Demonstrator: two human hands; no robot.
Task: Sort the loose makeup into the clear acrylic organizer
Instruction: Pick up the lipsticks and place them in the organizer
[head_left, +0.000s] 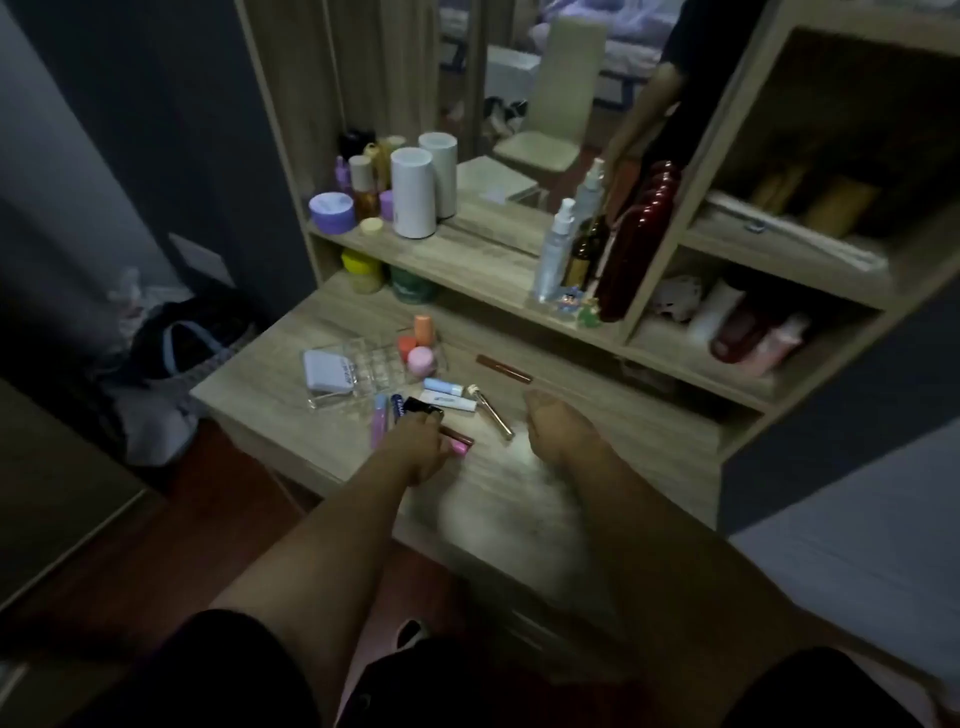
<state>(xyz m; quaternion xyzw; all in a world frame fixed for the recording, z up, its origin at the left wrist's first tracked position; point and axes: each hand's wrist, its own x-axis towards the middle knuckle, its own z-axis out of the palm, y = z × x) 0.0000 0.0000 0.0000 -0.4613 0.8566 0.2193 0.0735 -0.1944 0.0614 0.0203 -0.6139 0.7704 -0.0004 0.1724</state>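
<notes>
The clear acrylic organizer (363, 376) lies on the wooden vanity top, holding a white compact (328, 370), an orange tube (423, 329), a red-orange sponge (407, 347) and a pink sponge (420, 361). Loose makeup lies just in front of it: a lilac tube (379, 426), a dark blue tube (397, 406), a black item (422, 407), two white-and-blue tubes (447, 395), a gold wand (493, 413) and a brown lip gloss (504, 369). My left hand (415, 449) rests over a pink-and-brown lipstick (458, 441), fingers curled on it. My right hand (558, 431) hovers closed beside the gold wand, holding nothing visible.
A raised shelf behind holds a purple jar (332, 212), white cylinders (413, 192), spray bottles (553, 254) and a dark red bottle (631, 254). Yellow and green jars (361, 270) sit under it. A mirror stands behind. A dark bag (182, 338) lies on the floor at the left.
</notes>
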